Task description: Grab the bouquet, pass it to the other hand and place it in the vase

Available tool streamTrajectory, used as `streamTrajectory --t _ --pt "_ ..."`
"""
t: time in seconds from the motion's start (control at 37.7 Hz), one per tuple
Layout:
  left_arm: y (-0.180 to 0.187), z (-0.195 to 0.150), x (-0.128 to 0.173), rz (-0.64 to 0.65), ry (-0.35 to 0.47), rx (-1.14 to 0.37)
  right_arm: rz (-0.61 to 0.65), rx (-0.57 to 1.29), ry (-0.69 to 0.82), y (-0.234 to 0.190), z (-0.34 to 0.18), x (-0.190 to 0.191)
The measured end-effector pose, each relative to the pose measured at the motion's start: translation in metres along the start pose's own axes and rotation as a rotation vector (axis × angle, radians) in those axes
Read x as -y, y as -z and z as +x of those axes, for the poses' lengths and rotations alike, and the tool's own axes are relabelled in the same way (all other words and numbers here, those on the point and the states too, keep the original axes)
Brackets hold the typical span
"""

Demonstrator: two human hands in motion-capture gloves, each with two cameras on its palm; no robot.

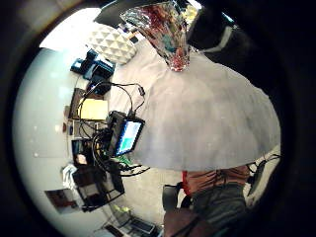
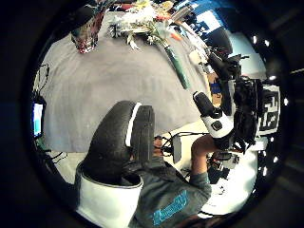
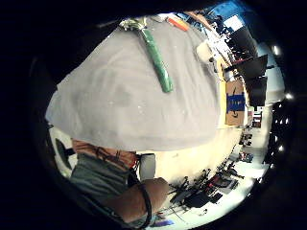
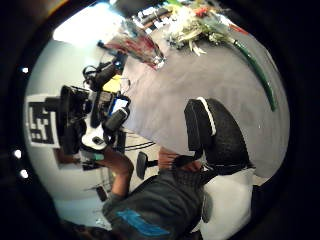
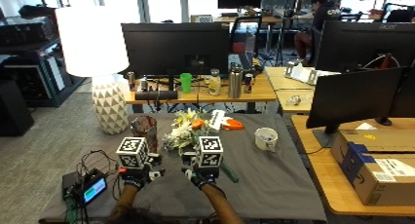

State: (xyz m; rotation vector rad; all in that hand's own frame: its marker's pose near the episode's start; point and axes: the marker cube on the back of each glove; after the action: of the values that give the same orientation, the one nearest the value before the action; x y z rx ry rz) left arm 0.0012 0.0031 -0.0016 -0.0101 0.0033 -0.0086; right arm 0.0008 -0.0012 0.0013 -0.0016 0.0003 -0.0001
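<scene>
Both gloved hands, the left hand [image 5: 134, 177] and the right hand [image 5: 202, 177], hover empty over the grey cloth-covered table [image 5: 272, 185], fingers seemingly relaxed though hard to see, poised for the green-stemmed bouquet [image 5: 185, 129] lying beside the tall patterned glass vase [image 5: 144, 129].

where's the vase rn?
Outside view: the vase stands upright on the grey table, left of the bouquet, just beyond the left hand.
</scene>
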Motion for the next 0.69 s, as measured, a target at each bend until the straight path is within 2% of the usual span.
streamTrajectory --t 0.19,0.32,0.69 --pt "-0.001 0.000 -0.003 -0.013 0.006 0.002 -0.006 -0.001 0.001 -0.012 0.004 0.011" --pt "-0.006 -0.001 0.003 -0.001 -0.013 -0.004 -0.023 0.023 0.011 -0.009 0.000 0.005" --pt "-0.004 -0.003 -0.001 -0.010 0.008 -0.012 -0.010 0.021 0.023 -0.008 -0.005 0.006"
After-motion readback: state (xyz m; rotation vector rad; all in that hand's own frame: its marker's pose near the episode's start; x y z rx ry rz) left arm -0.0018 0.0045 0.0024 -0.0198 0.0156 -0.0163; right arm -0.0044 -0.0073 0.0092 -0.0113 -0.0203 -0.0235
